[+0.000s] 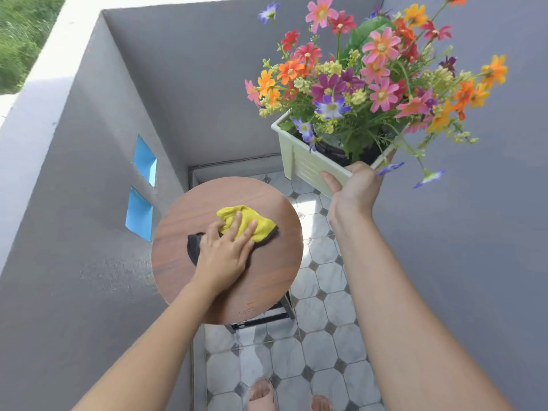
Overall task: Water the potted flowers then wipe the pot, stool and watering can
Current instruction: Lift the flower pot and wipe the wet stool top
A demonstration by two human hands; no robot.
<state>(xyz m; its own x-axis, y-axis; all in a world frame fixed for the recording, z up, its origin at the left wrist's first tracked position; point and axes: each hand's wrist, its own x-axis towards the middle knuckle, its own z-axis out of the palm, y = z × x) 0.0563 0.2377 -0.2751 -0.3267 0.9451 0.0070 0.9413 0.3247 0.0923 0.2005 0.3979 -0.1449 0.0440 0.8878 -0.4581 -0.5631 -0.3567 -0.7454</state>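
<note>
Hands [222, 256] [354, 185]: cloth [255, 225] on stool [181, 232], pot [308, 166] aloft

Strong daylight pours from above; the flowers [382, 48] glow bright and saturated; a sun patch burns almost white on the floor tiles [308, 203]; the parapet top [56, 63] is washed out (its surface detail is gone); the grey walls [192, 84] sit in even shade; the stool [184, 221] shows a faint sheen along its right rim; grass [20, 34] in the upper left corner is smeared; wide-angle bending curves the wall lines; the feet [262, 393] at the bottom look soft.
</note>
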